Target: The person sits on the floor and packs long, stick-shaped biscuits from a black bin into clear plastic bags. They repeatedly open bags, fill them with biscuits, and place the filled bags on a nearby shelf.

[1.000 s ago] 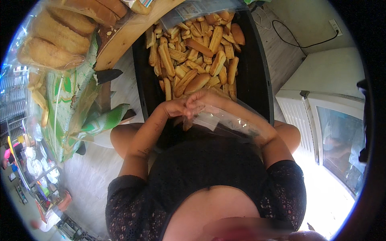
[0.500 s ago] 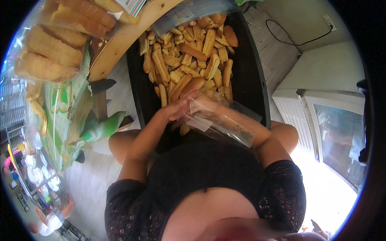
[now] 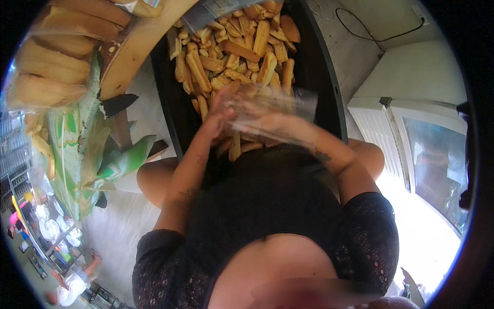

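Both hands have lifted a little toward twelve o'clock since half a second ago, and the clear plastic bag (image 3: 272, 105) now blurs with motion over the near end of the tray. The right hand (image 3: 262, 121) grips the bag from below, fingers closed on the film; the left hand (image 3: 221, 110) is at the bag's nine o'clock edge, fingers curled against its mouth, though the blur hides whether it holds a biscuit or only the plastic. Inside the bag, pale brown shapes show faintly, too smeared to count.

Behind the hands, at twelve o'clock, the black tray (image 3: 170, 98) is heaped with finger-shaped golden biscuits (image 3: 242, 51), lying crisscross in a loose pile. A few biscuits lie at the tray's near edge, just below the wrists. At ten o'clock a round wooden board (image 3: 139, 46) overlaps the tray's left rim, and beyond it are packed bags of biscuits (image 3: 46, 77) stacked in clear wrap. A green-and-white printed sack (image 3: 82, 149) lies at nine o'clock. At three o'clock a white chest freezer (image 3: 411, 144) with a glass lid stands well apart from the tray.
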`<state>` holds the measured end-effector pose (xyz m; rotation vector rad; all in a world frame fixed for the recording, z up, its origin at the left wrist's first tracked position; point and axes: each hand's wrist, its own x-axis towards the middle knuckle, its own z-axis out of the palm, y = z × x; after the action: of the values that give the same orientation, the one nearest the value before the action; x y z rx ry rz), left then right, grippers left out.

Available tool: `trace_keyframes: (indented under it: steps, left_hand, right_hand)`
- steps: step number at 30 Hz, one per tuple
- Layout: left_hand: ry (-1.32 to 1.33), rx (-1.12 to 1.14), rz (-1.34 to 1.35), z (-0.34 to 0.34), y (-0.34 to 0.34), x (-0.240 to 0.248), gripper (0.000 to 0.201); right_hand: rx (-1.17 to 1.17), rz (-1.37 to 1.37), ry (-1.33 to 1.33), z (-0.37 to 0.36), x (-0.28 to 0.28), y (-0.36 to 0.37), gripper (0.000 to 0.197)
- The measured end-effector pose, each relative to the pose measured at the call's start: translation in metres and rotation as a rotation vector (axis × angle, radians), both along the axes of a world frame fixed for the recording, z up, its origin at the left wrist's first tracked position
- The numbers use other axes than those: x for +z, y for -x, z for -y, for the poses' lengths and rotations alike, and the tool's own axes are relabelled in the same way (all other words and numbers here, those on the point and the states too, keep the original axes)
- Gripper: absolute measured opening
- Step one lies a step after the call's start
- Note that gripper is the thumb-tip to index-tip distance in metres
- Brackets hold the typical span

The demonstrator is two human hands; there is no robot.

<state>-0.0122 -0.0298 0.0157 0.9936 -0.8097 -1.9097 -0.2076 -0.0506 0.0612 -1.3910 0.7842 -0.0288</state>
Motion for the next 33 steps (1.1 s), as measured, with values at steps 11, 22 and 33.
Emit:
trace_keyframes:
  steps: [11, 22, 33]
  left_hand:
    - [0.08, 0.431, -0.014, 0.008, -0.018, -0.013, 0.076]
    - [-0.198, 0.49, -0.53, 0.009, -0.013, -0.013, 0.075]
    - [-0.152, 0.463, -0.657, 0.009, -0.016, -0.019, 0.078]
  right_hand:
    - [-0.959, 0.279, -0.499, 0.061, -0.135, 0.138, 0.028]
    - [0.298, -0.946, 0.343, -0.04, -0.193, 0.059, 0.066]
    - [0.469, -0.465, 0.673, 0.095, -0.096, 0.029, 0.058]
